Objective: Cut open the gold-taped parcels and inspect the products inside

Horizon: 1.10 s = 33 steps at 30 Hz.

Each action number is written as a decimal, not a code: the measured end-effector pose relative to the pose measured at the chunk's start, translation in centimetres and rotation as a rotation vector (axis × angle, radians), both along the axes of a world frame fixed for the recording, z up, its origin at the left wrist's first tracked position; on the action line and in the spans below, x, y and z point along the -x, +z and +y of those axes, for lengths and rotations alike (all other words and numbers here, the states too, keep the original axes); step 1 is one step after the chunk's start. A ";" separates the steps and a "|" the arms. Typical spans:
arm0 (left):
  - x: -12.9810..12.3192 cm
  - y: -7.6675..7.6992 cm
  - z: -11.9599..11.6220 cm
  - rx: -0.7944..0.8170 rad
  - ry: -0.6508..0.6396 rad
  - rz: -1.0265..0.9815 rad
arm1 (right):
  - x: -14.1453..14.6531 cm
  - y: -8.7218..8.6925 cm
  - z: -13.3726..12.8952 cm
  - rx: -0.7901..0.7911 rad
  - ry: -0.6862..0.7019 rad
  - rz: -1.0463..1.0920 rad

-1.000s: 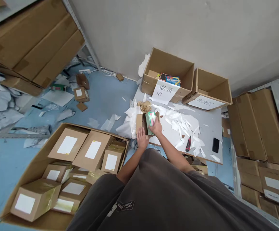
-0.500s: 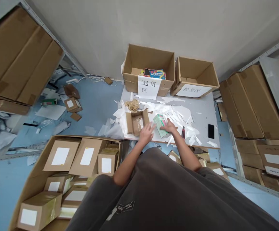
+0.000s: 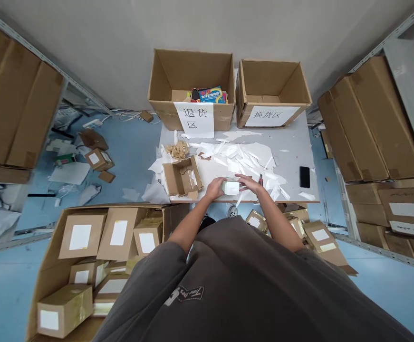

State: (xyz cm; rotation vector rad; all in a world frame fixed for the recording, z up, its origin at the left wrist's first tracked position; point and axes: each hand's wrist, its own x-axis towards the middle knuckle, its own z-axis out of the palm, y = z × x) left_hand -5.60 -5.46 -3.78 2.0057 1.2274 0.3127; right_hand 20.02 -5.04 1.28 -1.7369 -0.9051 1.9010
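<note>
Near the front edge of the table, a small pale green box (image 3: 232, 188) is turned with a whitish face towards me. My left hand (image 3: 215, 188) grips its left side. On the other side, my right hand (image 3: 250, 183) has its fingers against the box's right and upper edge. Just left of my left hand is an opened brown carton (image 3: 183, 178), with its flap folded out and some clear wrapping inside. A red and black cutter (image 3: 260, 180) lies beside my right wrist, partly hidden.
Torn white paper (image 3: 245, 156) and crumpled brown paper (image 3: 178, 150) litter the table (image 3: 292, 156). Two large labelled cartons stand behind, the left one (image 3: 224, 117) holding colourful books (image 3: 212, 95). A phone (image 3: 304, 176) lies right. Several parcels fill a big carton (image 3: 41, 280) at lower left.
The box has been turned so that a whitish end faces me, and it sits closer to the table edge. My left hand has moved onto it. The camera view has shifted.
</note>
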 end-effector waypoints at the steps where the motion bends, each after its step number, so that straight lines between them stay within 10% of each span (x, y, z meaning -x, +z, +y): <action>1: 0.0 -0.4 0.2 0.037 0.033 0.001 | 0.0 -0.3 -0.3 -0.015 -0.017 0.036; 9: -1.2 -4.1 -1.0 0.246 0.362 -0.049 | 3.3 -4.4 -2.5 -0.258 0.013 -0.046; 17: -1.7 -3.5 -2.2 0.250 0.335 0.002 | 5.5 -4.8 -3.0 -0.446 0.110 -0.246; 26: 0.6 0.9 -3.8 0.045 0.283 -0.107 | 6.2 -7.3 -4.1 -0.560 0.123 -0.380; 33: -0.9 4.9 -2.5 0.025 0.162 0.184 | 6.1 -9.5 -3.9 -0.601 0.104 -0.366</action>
